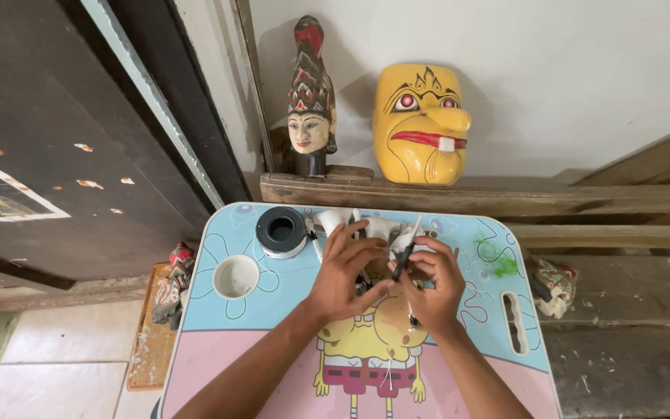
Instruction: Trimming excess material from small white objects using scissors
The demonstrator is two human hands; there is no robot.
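Centrally, over the cartoon-printed tabletop [273, 310], left hand [347, 275] clasps a small white carved piece [397, 242] while right hand [432, 283] pinches a thin dark tool [405, 257] against it; piece judged light, rigid, brittle, best gripped around its body.
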